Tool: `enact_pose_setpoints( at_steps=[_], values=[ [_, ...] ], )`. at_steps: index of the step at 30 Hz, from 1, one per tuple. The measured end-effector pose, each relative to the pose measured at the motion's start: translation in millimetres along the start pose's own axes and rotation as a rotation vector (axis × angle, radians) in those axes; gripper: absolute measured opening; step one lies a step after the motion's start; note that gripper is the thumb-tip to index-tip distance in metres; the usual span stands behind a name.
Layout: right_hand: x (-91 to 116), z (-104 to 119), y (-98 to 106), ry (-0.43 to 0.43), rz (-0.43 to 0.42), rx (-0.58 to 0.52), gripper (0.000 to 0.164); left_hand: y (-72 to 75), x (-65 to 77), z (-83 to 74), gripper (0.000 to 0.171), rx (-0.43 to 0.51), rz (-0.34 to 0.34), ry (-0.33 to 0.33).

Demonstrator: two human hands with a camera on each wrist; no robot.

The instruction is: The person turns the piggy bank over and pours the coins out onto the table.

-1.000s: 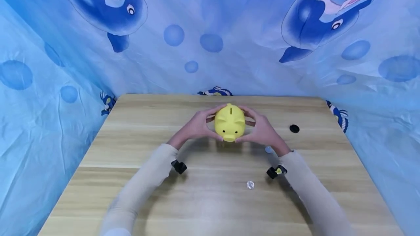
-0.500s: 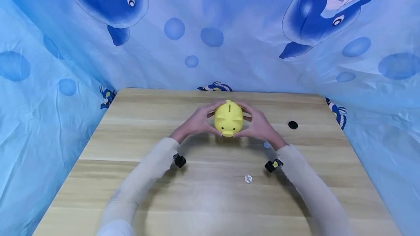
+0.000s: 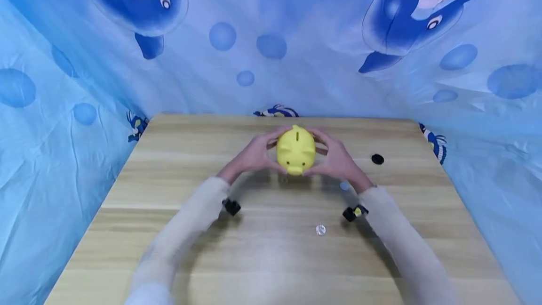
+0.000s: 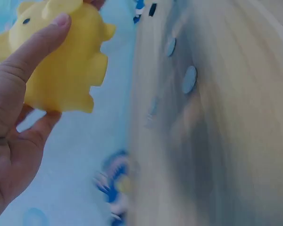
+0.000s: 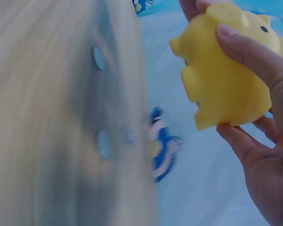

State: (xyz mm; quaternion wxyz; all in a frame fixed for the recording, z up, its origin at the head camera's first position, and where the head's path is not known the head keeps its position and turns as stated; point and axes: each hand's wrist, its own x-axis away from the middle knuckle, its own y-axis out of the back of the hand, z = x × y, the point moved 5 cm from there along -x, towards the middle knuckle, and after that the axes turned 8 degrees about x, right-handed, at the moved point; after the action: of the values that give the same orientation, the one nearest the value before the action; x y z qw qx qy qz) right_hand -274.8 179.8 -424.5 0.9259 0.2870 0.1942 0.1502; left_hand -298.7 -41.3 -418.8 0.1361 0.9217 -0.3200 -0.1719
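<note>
A yellow piggy bank (image 3: pixel 296 150) is held up off the table between both hands, its snout toward me and its coin slot on top. My left hand (image 3: pixel 257 155) grips its left side, with the thumb (image 4: pixel 40 44) near the snout and fingers behind. On the other side my right hand (image 3: pixel 334 158) holds it the same way, the thumb (image 5: pixel 247 52) across its front. Both wrist views show its stubby feet raised off the wood. Below it lie a coin (image 4: pixel 189 79) and another coin (image 5: pixel 99 57), with a smaller blurred piece (image 5: pixel 130 135) farther back.
On the wooden table (image 3: pixel 169 248), a silver coin (image 3: pixel 321 230) lies nearer me, and a bluish coin (image 3: pixel 345 185) by the right wrist. A black disc (image 3: pixel 378 159) sits to the right. Blue dolphin-print cloth (image 3: pixel 317 84) hangs round the table.
Both hands keep hold of the raised piggy bank. The head view has shifted slightly, so the scene sits higher. A faint round shape beneath the piggy bank shows now, not one second ago.
</note>
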Motion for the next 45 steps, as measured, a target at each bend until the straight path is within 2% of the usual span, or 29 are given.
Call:
enact_pose_setpoints(
  at_steps=[4,7,9,12,14,17,21,25,28,30,33,39,41,45],
  values=[
    [3,5,1,-0.041,0.048,-0.033,0.115,-1.0,4.0,-3.9,0.118,0.012,-0.002,0.068],
    [-2,6,1,-0.065,0.093,-0.016,0.113,0.4,0.3,-1.5,0.116,0.019,0.017,0.127],
    [-5,9,4,-0.037,0.082,-0.004,0.113,1.4,-2.0,-2.9,0.115,0.032,0.017,0.109],
    [-7,12,11,0.007,0.028,0.003,0.114,5.4,-6.0,-9.7,0.114,0.034,0.003,0.043],
    [-8,14,11,0.02,0.033,-0.013,0.111,6.1,-6.5,-13.3,0.113,0.032,0.006,0.019],
    [-4,14,8,0.011,0.047,-0.023,0.112,2.8,-2.5,-15.8,0.114,0.03,0.027,0.023],
    [-2,16,10,0.038,-0.011,-0.023,0.115,3.0,-1.2,-21.6,0.114,0.032,0.005,-0.032],
    [-7,15,8,0.042,0.01,-0.006,0.114,5.6,-1.6,-22.5,0.112,0.025,0.002,-0.042],
    [-9,13,11,0.056,-0.013,-0.006,0.115,6.9,-4.8,-25.6,0.115,0.012,-0.001,-0.079],
    [-11,9,11,0.064,-0.013,0.008,0.115,5.9,-6.6,-24.4,0.115,0.005,-0.002,-0.088],
    [-13,7,8,0.053,0.024,0.04,0.116,4.8,-7.1,-17.9,0.115,-0.011,0.007,-0.064],
    [-14,9,3,0.033,0.025,0.011,0.114,7.7,-6.3,-8.4,0.115,-0.025,-0.012,-0.073],
    [-14,9,1,0.023,0.038,0.02,0.114,7.3,-4.7,-5.5,0.115,-0.027,-0.003,-0.051],
    [-14,11,3,0.037,0.0,0.023,0.116,8.5,-2.8,-9.4,0.115,-0.017,-0.011,-0.069]
  ],
)
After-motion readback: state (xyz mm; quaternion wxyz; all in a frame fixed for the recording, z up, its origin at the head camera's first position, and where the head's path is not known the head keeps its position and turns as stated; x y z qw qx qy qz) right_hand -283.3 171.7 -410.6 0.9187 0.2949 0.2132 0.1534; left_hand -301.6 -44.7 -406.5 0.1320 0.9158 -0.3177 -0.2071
